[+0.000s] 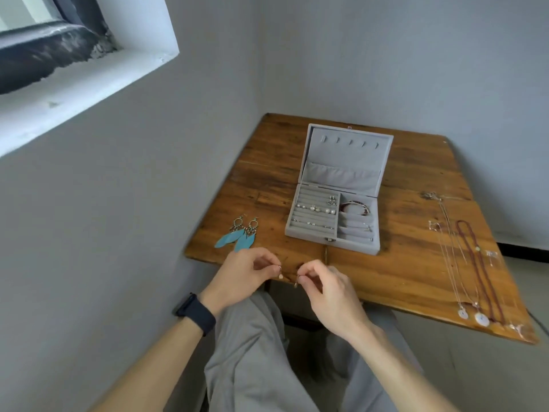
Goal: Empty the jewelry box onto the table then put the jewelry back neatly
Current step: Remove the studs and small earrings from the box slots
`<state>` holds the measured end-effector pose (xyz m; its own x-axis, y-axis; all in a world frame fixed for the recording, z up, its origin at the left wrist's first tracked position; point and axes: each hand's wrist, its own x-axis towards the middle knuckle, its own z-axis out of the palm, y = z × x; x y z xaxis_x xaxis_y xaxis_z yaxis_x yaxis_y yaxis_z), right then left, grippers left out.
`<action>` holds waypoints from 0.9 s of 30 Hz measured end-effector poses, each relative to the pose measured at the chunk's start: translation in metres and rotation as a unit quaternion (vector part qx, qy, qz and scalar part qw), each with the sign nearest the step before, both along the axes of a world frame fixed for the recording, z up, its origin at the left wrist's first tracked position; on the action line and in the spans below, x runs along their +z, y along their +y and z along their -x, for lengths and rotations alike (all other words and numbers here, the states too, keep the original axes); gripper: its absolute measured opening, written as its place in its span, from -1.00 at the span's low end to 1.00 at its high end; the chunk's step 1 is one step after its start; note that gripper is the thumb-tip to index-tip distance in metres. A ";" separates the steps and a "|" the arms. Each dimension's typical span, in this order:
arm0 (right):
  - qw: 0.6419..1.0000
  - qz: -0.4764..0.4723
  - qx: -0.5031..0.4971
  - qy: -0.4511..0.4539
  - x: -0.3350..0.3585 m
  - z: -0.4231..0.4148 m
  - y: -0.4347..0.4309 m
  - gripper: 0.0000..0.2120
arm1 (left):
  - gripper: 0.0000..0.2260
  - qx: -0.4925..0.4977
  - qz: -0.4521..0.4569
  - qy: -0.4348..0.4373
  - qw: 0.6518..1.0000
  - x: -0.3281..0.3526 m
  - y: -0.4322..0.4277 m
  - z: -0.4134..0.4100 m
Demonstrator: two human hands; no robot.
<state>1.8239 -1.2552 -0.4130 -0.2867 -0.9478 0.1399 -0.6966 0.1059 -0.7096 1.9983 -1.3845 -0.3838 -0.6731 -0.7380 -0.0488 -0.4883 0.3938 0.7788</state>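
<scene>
The left hand [240,272] and the right hand [329,292] each pinch a tiny earring [281,275] at the bench [416,263] edge, the jewelry box [309,235] just beyond them; they look light, thin and easy to bend, so hold the hook gently.

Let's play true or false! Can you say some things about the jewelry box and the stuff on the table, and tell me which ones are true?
1. The jewelry box has its lid open. True.
2. The blue feather earrings are inside the box. False: they lie on the table, left of the box.
3. The left hand and the right hand each pinch a small piece of jewelry. True.
4. The necklaces hang from the lid's hooks. False: they lie on the table right of the box, and the hooks are bare.
5. A bracelet lies in the box's right side. True.
</scene>
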 end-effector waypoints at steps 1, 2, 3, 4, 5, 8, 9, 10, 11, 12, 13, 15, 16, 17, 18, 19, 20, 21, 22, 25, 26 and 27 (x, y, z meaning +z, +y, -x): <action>1.000 -0.004 0.004 0.000 -0.002 -0.005 0.002 -0.92 | -0.95 -0.008 0.002 -0.016 1.000 -0.002 0.001 -0.004; 1.000 -0.006 0.007 0.002 -0.004 -0.009 0.003 -0.93 | -0.95 -0.016 0.004 -0.031 0.999 -0.003 0.002 -0.007; 1.000 -0.006 0.009 0.007 -0.005 -0.013 0.003 -0.93 | -0.93 -0.023 0.010 -0.044 0.999 -0.004 0.002 -0.009; 1.000 -0.004 0.011 0.017 -0.006 -0.015 0.002 -0.94 | -0.92 -0.029 0.019 -0.056 0.998 -0.005 0.002 -0.011; 1.000 -0.002 0.011 0.027 -0.007 -0.017 0.000 -0.94 | -0.92 -0.033 0.031 -0.066 0.997 -0.005 0.001 -0.011; 0.999 -0.004 -0.001 0.046 -0.007 -0.018 -0.009 -0.93 | -0.95 -0.024 0.077 -0.087 0.993 -0.007 -0.006 -0.005; 0.999 -0.010 -0.005 0.050 -0.006 -0.017 -0.013 -0.93 | -0.95 -0.019 0.086 -0.091 0.992 -0.007 -0.008 -0.002; 0.998 -0.019 -0.008 0.053 -0.005 -0.016 -0.017 -0.93 | -0.94 -0.014 0.089 -0.092 0.992 -0.007 -0.010 0.002; 0.998 -0.029 -0.010 0.055 -0.004 -0.014 -0.022 -0.93 | -0.94 -0.011 0.088 -0.092 0.992 -0.007 -0.012 0.005; 0.998 -0.038 -0.013 0.055 -0.003 -0.013 -0.026 -0.93 | -0.94 -0.009 0.088 -0.094 0.992 -0.007 -0.014 0.009; 0.997 -0.046 -0.016 0.053 -0.002 -0.011 -0.030 -0.93 | -0.93 -0.007 0.087 -0.097 0.991 -0.007 -0.017 0.012; 0.997 -0.054 -0.025 0.049 0.000 -0.009 -0.037 -0.94 | -0.91 -0.004 0.084 -0.105 0.991 -0.007 -0.022 0.018; 0.997 -0.058 -0.030 0.049 0.001 -0.008 -0.041 -0.94 | -0.91 -0.003 0.080 -0.108 0.991 -0.007 -0.025 0.020; 0.996 -0.062 -0.033 0.051 0.002 -0.007 -0.044 -0.94 | -0.90 -0.004 0.077 -0.110 0.991 -0.007 -0.027 0.023; 0.996 -0.067 -0.036 0.052 0.003 -0.006 -0.047 -0.94 | -0.91 -0.006 0.074 -0.112 0.991 -0.007 -0.029 0.025; 0.995 -0.070 -0.039 0.052 0.004 -0.005 -0.050 -0.93 | -0.91 -0.009 0.072 -0.112 0.991 -0.007 -0.031 0.027; 0.995 -0.073 -0.041 0.052 0.005 -0.004 -0.052 -0.93 | -0.91 -0.011 0.071 -0.112 0.991 -0.007 -0.032 0.029; 0.995 -0.078 -0.044 0.053 0.005 -0.003 -0.054 -0.93 | -0.91 -0.012 0.070 -0.112 0.991 -0.007 -0.034 0.031; 0.994 -0.083 -0.048 0.055 0.005 -0.002 -0.056 -0.93 | -0.91 -0.012 0.069 -0.113 0.991 -0.007 -0.035 0.032; 0.992 -0.093 -0.061 0.060 0.004 0.001 -0.060 -0.93 | -0.91 -0.013 0.068 -0.117 0.991 -0.008 -0.038 0.036; 0.992 -0.095 -0.064 0.061 0.003 0.002 -0.061 -0.93 | -0.91 -0.013 0.068 -0.118 0.991 -0.008 -0.039 0.037; 0.991 -0.095 -0.067 0.062 0.003 0.003 -0.062 -0.93 | -0.91 -0.012 0.068 -0.119 0.990 -0.009 -0.040 0.039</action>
